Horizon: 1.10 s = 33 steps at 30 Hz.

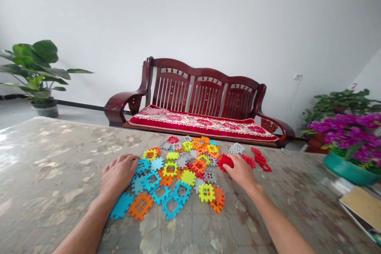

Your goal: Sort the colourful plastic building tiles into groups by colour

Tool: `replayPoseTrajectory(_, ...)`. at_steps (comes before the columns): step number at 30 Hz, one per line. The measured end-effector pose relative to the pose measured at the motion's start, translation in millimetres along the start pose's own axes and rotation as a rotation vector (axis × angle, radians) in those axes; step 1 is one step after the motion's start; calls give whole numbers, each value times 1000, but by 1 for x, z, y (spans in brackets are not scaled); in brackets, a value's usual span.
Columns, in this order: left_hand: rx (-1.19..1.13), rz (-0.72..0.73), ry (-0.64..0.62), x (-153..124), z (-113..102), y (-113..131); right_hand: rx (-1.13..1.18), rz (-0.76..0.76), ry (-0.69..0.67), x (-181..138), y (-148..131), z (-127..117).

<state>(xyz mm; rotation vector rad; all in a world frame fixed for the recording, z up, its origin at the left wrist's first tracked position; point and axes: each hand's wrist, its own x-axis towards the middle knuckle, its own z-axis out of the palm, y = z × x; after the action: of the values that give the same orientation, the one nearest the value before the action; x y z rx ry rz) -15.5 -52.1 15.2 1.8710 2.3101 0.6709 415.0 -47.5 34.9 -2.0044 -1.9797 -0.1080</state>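
Many flat plastic interlocking tiles with notched edges lie in a loose pile on the table (68,158), in blue, orange, yellow-green, grey and red. At the pile's left edge rests my left hand (118,172), palm down beside a blue tile (143,165), its fingers stretched forward. A solid blue tile (121,205) lies by my left wrist. My right hand (240,170) pinches a red tile (225,162) at the pile's right side; its fingertips are partly hidden. Just beyond that hand are grey tiles (236,149) and a row of red tiles (260,159).
Past the table stands a dark wooden bench (205,91) with a red patterned cover (202,122). Purple flowers (348,133) in a teal pot (351,170) and a tan-topped box or book (363,206) are at the right. A potted plant (38,71) stands at the left.
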Motion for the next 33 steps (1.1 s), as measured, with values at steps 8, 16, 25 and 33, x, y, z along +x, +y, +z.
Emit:
replayPoseTrajectory(8,8,1,4,1,1,-1,326,124,258,-10,14,28)
replayPoseTrajectory(16,6,-4,-1,2,1,-1,377,140,293,-15,16,26)
replayPoseTrajectory(25,3,-2,-7,4,4,-4,375,200,434,-15,23,26)
replayPoseTrajectory(33,7,8,10,7,10,-9,186,136,412,-21,26,20)
